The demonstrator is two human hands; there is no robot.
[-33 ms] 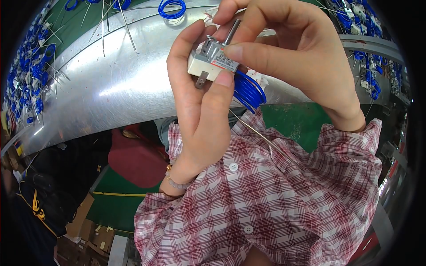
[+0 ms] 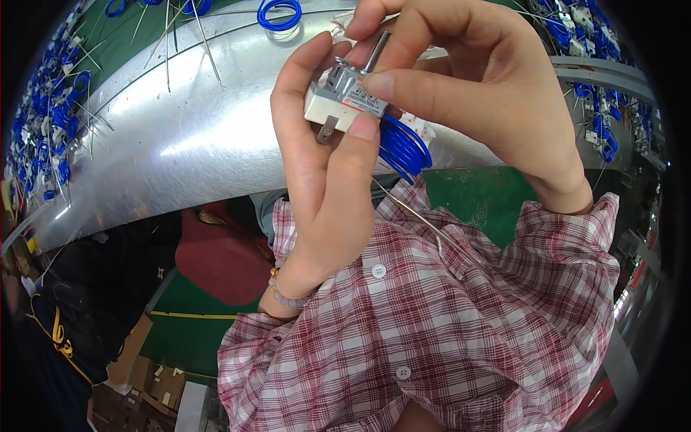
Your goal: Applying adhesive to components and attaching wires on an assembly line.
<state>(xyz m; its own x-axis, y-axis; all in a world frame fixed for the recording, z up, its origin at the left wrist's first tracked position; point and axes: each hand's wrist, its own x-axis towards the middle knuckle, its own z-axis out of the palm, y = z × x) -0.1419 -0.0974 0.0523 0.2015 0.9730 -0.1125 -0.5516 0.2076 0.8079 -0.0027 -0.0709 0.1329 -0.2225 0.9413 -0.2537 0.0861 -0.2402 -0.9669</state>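
Observation:
A capillary thermostat (image 2: pixel 332 108) with a white base, a metal top and a printed label is held up over the metal edge of the bench. My left hand (image 2: pixel 327 187) grips its body, thumb on the white base near a flat metal terminal (image 2: pixel 327 130). My right hand (image 2: pixel 497 93) pinches the upper right corner, its thumb on the label beside the metal shaft (image 2: pixel 378 50). Blue coiled tubing (image 2: pixel 404 147) hangs below the body, and a thin metal probe (image 2: pixel 432 229) runs down across my shirt. The fingertips behind the thermostat are partly hidden.
A curved shiny metal surface (image 2: pixel 180 144) lies in front of me, with a blue coil (image 2: pixel 279 14) at its far side. More thermostats with blue coils are heaped at the left (image 2: pixel 50 137) and right (image 2: pixel 594 79). A dark red seat (image 2: pixel 219 259) stands below left.

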